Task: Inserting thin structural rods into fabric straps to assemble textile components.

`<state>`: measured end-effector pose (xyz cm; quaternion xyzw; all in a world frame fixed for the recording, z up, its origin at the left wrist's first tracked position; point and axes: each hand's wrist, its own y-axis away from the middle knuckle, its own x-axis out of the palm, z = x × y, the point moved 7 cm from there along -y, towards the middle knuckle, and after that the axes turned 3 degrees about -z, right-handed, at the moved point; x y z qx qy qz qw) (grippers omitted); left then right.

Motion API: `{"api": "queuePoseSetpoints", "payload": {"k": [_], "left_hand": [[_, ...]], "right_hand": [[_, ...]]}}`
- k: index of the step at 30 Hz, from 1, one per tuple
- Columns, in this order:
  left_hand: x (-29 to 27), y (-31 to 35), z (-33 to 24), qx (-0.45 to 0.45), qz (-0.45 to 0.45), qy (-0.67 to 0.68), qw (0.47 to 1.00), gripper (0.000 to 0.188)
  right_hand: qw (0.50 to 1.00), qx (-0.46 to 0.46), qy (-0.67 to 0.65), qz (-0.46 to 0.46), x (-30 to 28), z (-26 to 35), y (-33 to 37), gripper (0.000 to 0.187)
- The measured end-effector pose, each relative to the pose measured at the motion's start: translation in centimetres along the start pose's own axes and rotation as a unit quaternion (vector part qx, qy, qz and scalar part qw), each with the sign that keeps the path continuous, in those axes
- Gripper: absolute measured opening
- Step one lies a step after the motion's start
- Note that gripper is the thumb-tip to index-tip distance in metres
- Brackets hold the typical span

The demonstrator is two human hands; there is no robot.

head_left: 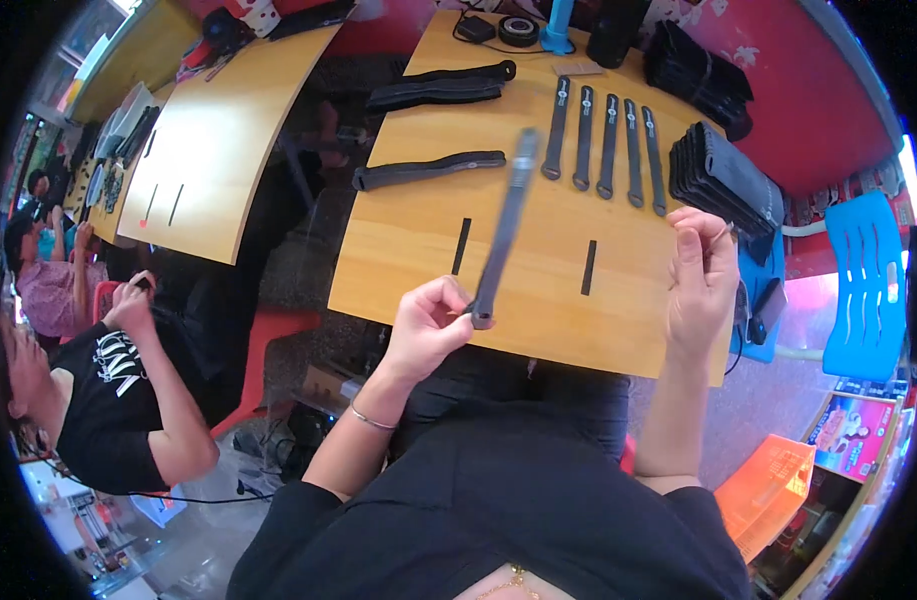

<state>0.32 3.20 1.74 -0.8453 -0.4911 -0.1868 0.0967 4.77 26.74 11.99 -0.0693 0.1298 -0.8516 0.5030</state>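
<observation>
Pinched between the thumb and fingers of my left hand [428, 325] is the lower end of a dark grey strap [502, 235]. The strap points up and away over the wooden table [418, 265], and its pale far end is smeared by motion. My right hand [700, 280] is raised over the table's right side, fingers closed together; what they hold, if anything, I cannot make out. Beyond my hands, several similar grey straps [608, 145] with rounded ends lie side by side. Farther left are a bundle of straps [438, 88] and a smaller pile of straps [428, 168].
Stacked dark pieces [723, 175] sit at the table's right edge, near a black bundle [693, 75]. Two black strips [588, 268] mark the tabletop. A blue chair [863, 285] and an orange crate [768, 495] stand right. A person [128, 390] sits left beside another table [223, 110].
</observation>
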Motion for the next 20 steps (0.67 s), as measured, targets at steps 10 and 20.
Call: {"api": "queuePoseSetpoints", "payload": {"k": [10, 20], "left_hand": [[4.0, -0.8, -1.5, 0.010, -0.003, 0.058, 0.998, 0.008], [5.1, -0.9, -1.5, 0.019, -0.004, 0.096, 0.995, 0.005]], "right_hand": [[0.975, -0.121, 0.066, 0.174, 7.1, -0.3, 4.5, 0.018], [0.981, -0.016, 0.039, 0.189, 6.7, -1.5, 4.8, 0.023]]}}
